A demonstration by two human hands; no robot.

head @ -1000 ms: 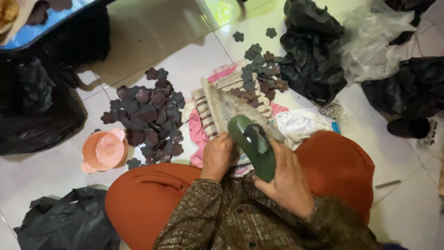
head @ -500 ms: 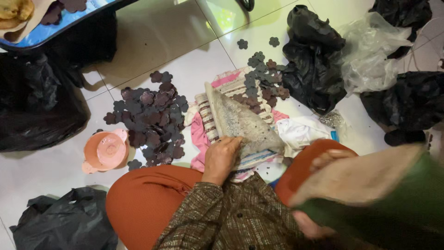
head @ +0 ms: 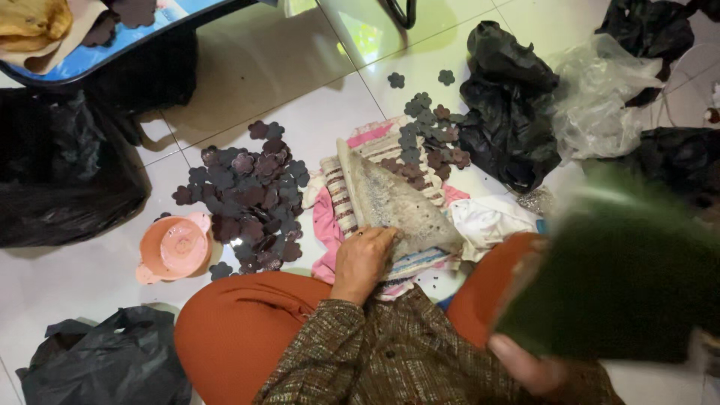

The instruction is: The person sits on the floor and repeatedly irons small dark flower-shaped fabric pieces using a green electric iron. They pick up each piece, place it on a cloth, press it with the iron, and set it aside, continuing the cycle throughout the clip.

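Note:
My left hand point(head: 364, 259) presses flat on the near edge of a grey, cone-shaped piece of fabric point(head: 390, 202). The fabric lies on a striped pink and white cloth point(head: 341, 199) in front of my orange-clad knees. Raised close to the camera at the right, my right hand point(head: 525, 364) grips a dark green object point(head: 630, 285), which is large and blurred. A pile of dark flower-shaped cutouts point(head: 247, 195) lies left of the cloth. A smaller pile of flower cutouts point(head: 427, 135) rests on the cloth's far end.
A pink plastic bowl point(head: 174, 247) sits on the tiled floor at the left. Black plastic bags lie at the far right point(head: 510, 105), at the left point(head: 67, 165) and at the near left point(head: 112, 360). A clear plastic bag point(head: 600, 97) and a white cloth point(head: 487, 221) are at the right.
My right hand has lifted the green object off the fabric, up toward the camera and to the right. My left hand has stayed on the grey fabric.

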